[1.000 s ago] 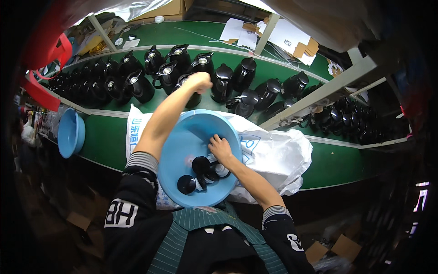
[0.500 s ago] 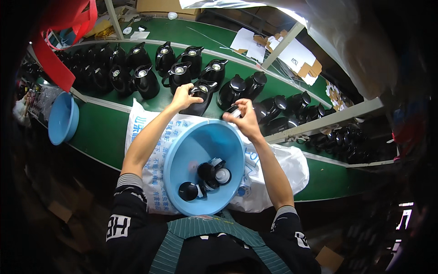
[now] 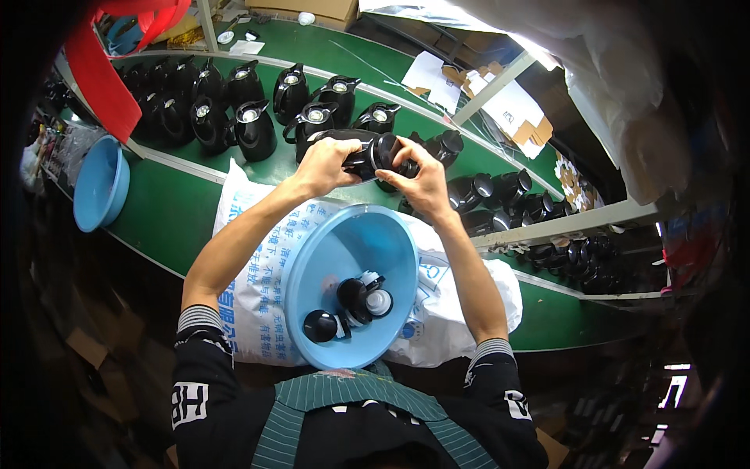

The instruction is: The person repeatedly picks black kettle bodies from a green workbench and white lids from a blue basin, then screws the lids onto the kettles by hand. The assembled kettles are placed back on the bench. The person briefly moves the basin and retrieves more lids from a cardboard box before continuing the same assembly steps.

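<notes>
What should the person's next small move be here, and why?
Probably a gentle press and twist of the black lid with the right hand: its fingers hold the lid at the mouth end of the tilted black pot, whose body the left hand holds. Whether the lid is seated cannot be seen.

the person wears a black top [image 3: 332,442], its left sleeve [image 3: 191,369] and right sleeve [image 3: 504,381] ending near the elbows in ribbed cuffs [image 3: 201,317] banded grey and white. each sleeve carries a blocky white marking [image 3: 190,403]. over the chest goes a dark green apron [image 3: 348,386] with thin pale stripes and broad straps [image 3: 280,428]. left hand [image 3: 326,166] and right hand [image 3: 424,185] are bare.
</notes>
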The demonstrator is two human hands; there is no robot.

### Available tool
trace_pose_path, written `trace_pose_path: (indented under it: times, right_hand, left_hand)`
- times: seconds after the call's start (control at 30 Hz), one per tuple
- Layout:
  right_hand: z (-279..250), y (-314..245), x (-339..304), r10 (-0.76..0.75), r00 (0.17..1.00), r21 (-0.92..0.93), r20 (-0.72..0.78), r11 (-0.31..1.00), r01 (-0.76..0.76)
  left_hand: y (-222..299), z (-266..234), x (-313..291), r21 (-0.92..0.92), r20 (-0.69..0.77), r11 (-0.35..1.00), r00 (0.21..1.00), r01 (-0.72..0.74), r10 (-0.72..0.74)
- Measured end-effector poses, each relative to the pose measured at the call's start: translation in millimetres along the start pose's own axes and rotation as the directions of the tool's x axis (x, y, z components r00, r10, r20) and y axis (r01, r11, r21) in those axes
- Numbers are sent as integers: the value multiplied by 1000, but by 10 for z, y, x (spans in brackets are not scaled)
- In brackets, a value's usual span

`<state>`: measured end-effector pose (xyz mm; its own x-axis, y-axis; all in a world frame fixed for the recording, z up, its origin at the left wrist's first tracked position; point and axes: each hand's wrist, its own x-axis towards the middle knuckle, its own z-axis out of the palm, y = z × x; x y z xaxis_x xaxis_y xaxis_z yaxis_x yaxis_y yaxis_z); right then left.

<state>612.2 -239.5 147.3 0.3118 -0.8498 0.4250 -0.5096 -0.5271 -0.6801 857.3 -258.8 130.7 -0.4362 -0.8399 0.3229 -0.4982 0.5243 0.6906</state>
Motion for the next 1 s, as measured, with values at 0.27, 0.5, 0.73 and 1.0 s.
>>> trace_pose_path:
  times: [0.27, 0.5, 0.73, 1.0]
  right_hand:
    - [-500, -336, 145, -174, 907, -339, 382, 887, 313]
    - [-524, -137, 73, -581, 568, -399, 583, 404, 823]
    - [-377, -144, 41, 232, 963, -227, 136, 954, -197]
    - [-339, 48, -82, 660, 742, 143, 117, 728, -670]
  left_hand:
    - [-22, -136, 289, -79, 241, 995, 967, -66, 83]
    - [189, -500, 907, -19, 750, 999, 660, -47, 45]
    - [275, -306, 716, 176, 335, 956, 927, -235, 167]
    - [194, 80, 330, 423, 113, 892, 986, -160, 123]
